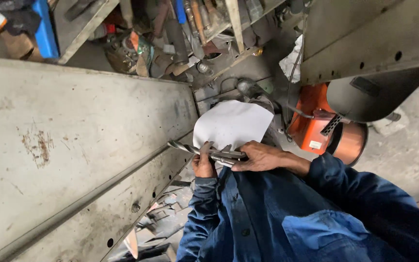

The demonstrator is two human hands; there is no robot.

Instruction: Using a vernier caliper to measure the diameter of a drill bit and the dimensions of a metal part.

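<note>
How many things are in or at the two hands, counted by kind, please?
Twist drill bit, grey metal, at the left hand: 1
Metal caliper-like tool, under the right hand: 1
White paper sheet, behind both hands: 1
Total: 3
</note>
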